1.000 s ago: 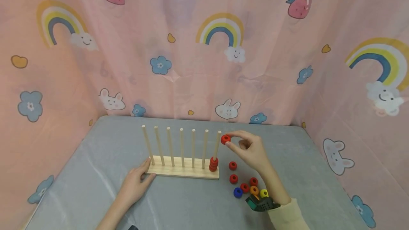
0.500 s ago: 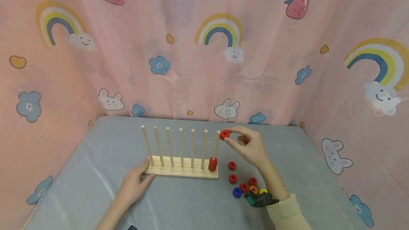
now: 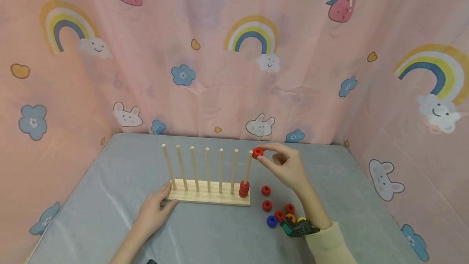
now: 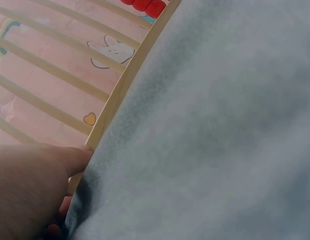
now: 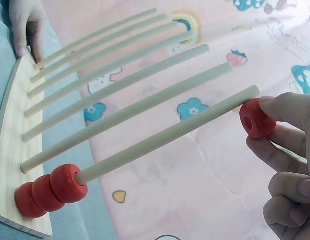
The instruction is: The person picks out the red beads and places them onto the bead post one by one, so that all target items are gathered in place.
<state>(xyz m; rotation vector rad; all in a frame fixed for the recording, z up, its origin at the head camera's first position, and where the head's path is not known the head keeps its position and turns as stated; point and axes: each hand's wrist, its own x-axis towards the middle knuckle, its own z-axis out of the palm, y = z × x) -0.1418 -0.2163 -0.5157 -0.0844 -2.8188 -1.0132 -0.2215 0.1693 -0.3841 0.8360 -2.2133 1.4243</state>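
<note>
Grey cloth (image 3: pixel 205 235) is covering the table, where loose beads (image 3: pixel 280 215), red, blue, orange and yellow, are lying nearest, apparently left to thread. Beyond, the left hand (image 3: pixel 155 211) is gripping the end of the wooden base (image 3: pixel 209 198). Three stacked red beads (image 3: pixel 244 189) are sitting on the right-end peg (image 5: pixel 170 136); six other pegs (image 3: pixel 208 170) are standing bare. Higher up, the right hand (image 3: pixel 287 168) is pinching another red bead (image 3: pixel 258 152) beside that first peg's tip, not yet threaded.

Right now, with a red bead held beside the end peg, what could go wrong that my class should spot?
The held red bead is beside the end peg, not over its tip, so lowering it now might miss. The right hand holds it only by thumb and fingertips, so it could slip. The left hand grips the base at the opposite end, so a bump might swing this end.
</note>
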